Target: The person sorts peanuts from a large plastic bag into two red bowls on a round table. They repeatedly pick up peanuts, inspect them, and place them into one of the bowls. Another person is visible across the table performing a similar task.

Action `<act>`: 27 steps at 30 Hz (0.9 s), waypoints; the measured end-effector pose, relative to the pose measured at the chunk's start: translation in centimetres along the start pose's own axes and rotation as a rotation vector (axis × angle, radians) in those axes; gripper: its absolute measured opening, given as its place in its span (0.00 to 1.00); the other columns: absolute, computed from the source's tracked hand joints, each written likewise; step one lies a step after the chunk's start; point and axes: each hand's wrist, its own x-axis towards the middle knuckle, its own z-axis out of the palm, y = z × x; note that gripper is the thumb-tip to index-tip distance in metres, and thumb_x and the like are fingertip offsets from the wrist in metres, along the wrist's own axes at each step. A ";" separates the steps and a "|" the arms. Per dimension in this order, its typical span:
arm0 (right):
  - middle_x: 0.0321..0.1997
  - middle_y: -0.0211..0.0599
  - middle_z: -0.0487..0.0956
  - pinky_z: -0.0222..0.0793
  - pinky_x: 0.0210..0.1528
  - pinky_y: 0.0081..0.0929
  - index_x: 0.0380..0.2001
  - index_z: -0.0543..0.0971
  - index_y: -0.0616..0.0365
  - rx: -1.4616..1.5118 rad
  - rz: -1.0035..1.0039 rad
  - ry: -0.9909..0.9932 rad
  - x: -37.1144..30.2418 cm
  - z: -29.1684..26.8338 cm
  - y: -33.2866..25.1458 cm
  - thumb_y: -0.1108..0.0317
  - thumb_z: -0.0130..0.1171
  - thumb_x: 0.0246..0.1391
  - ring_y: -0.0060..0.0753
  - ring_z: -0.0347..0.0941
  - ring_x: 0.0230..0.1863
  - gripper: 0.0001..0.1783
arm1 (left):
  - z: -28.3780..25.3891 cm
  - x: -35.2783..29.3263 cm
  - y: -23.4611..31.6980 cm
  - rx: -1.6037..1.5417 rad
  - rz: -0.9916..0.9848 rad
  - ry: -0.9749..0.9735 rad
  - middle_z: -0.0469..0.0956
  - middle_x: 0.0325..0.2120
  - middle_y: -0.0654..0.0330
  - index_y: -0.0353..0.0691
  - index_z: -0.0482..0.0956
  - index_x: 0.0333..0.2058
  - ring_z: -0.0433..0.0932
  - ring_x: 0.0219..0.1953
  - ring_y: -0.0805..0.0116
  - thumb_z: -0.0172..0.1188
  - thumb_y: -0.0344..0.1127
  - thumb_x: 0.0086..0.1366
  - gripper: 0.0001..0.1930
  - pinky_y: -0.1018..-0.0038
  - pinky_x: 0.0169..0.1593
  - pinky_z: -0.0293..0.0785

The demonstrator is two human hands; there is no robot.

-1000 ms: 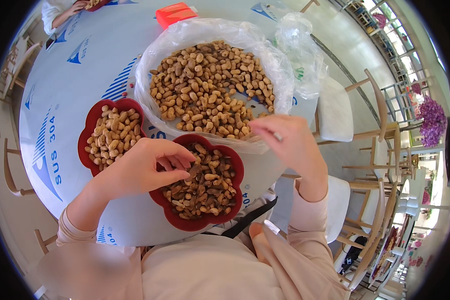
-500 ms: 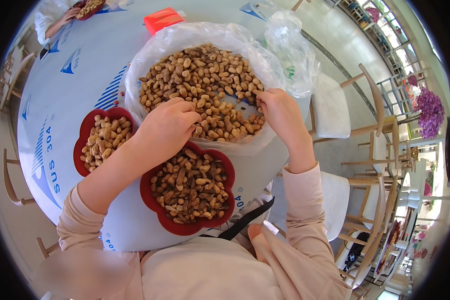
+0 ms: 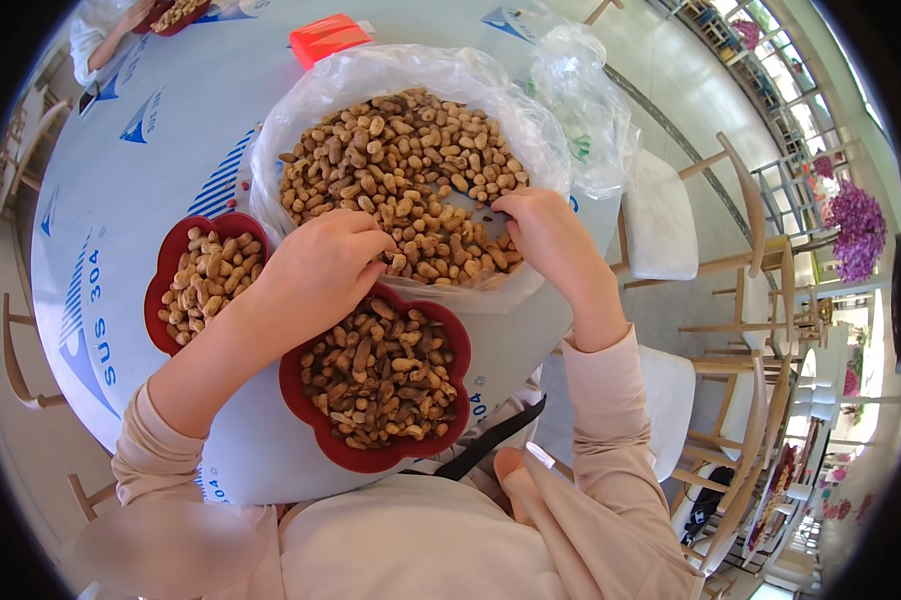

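- Left hand rests curled on the peanuts in the bag-lined bowl, fingers bunched together as if pinching one; a catch cannot be seen.
- Right hand digs in opposite, fingers together.
- Just under the left grip sits a red dish of darker nuts; a second dish lies left, within easy reach on the surface.

Big round table w/ white-blue cover. Pale floor is bright from daylight. Wooden chairs w/ white seats stand at right. Purple flowers near the window frames.
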 end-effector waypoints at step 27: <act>0.34 0.44 0.78 0.75 0.41 0.39 0.31 0.79 0.64 -0.003 -0.028 -0.094 2.3 1.1 -1.1 0.82 0.60 0.47 0.49 0.77 0.39 0.06 | -1.1 -1.3 0.2 -0.008 -0.044 0.029 0.80 0.36 0.52 0.33 0.83 0.43 0.81 0.41 0.51 0.63 0.27 0.63 0.10 0.60 0.47 0.78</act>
